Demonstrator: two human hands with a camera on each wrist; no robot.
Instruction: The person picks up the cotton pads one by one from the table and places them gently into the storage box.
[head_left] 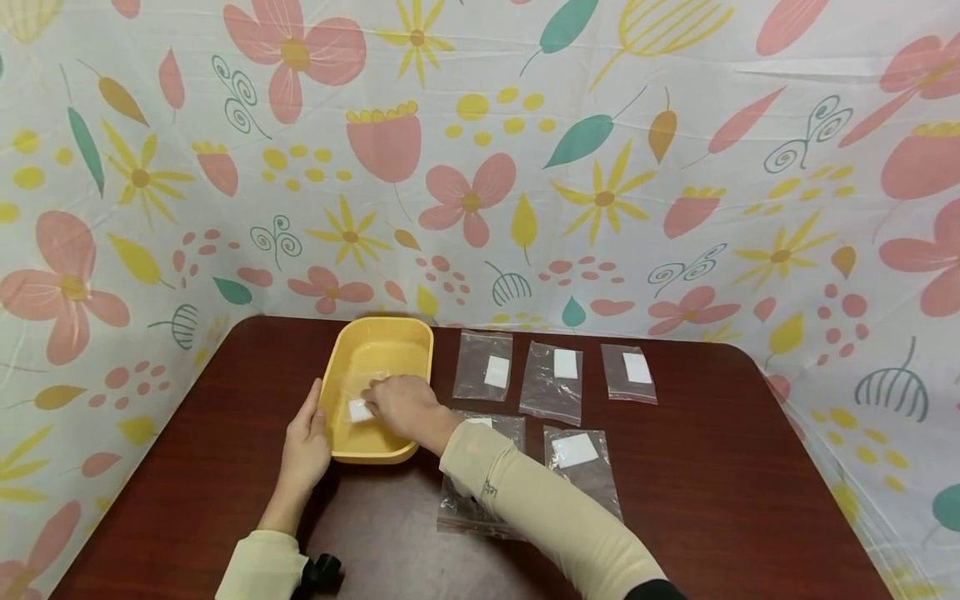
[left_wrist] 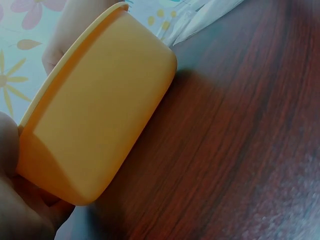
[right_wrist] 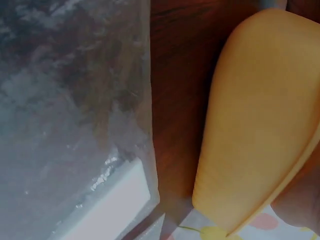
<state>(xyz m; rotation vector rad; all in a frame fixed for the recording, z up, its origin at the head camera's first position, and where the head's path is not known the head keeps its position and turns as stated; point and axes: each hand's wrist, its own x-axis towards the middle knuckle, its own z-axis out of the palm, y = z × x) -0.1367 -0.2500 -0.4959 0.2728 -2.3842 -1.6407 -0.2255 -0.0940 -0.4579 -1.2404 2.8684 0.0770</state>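
Yellow tub: located toward the back left of the dark table, with a clear bag inside. Gripped at the left wall by the left hand. Right hand: reaching over the right rim into the tub, fingers bent down onto the bag there; cannot tell whether pinching or merely touching it.

Shown by the left wrist view, not by the head view: outer side wall of the tub down to its base, left hand clamped on it from above and beneath. Shown close by the right wrist view: edge of a bag on the table, beside the tub's outer wall. Tub interior visible in the head view alone.

Partly covered by the right sleeve: front-left bag, including most of its white rectangle. Cut off in the left wrist view: much of the left hand. Hard to make out: right fingertips and outline of the bag inside the tub.

Counted: tub, one; hands, two; bags on the table, five, three behind and two in front; bag visible inside the tub, one; white rectangles, six, one per bag.
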